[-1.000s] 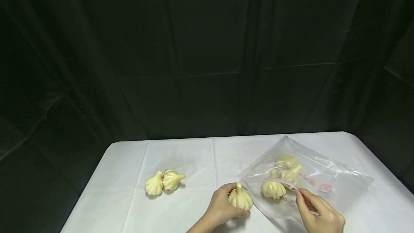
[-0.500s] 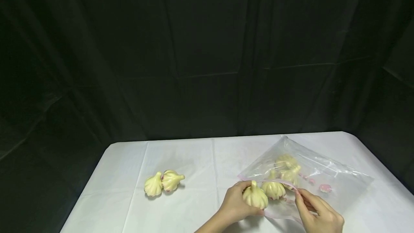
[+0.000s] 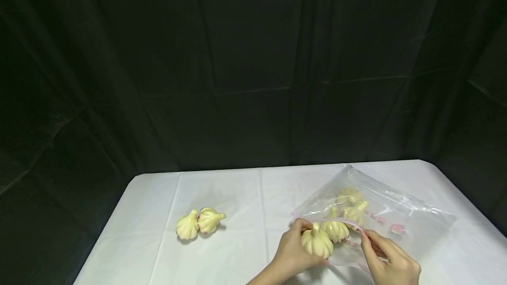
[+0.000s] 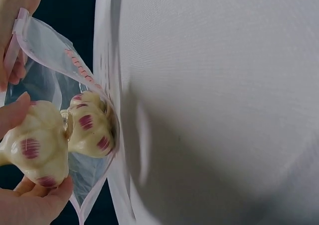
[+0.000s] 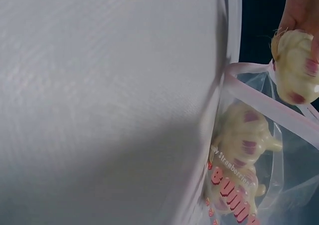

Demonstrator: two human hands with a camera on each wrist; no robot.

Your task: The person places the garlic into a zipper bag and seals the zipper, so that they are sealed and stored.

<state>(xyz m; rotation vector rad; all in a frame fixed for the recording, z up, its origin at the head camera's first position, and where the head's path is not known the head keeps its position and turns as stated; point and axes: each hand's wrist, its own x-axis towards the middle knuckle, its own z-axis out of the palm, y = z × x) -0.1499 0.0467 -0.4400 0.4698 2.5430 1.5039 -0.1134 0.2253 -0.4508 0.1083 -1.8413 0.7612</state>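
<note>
My left hand (image 3: 295,250) grips a pale garlic bulb (image 3: 317,242) at the mouth of a clear zip bag (image 3: 416,214) with a pink rim. In the left wrist view, thumb and fingers hold that bulb (image 4: 37,140) from two sides, with another garlic bulb (image 4: 89,128) just past it inside the opening. My right hand (image 3: 390,256) pinches the bag's pink upper rim, keeping the mouth apart. Several bulbs lie in the bag, one garlic bulb (image 3: 336,231) near its opening. Through the plastic, the right wrist view shows garlic bulbs (image 5: 244,135) behind pink printing.
Two more garlic bulbs, one (image 3: 187,225) touching the other (image 3: 210,220), lie on the left part of the white-covered table (image 3: 233,258). A black curtain (image 3: 253,69) hangs behind the table and along its sides.
The left hand has carried its garlic bulb rightward, from beside the bag to its mouth, close to the bulb inside. The right hand has stayed on the bag's rim.
</note>
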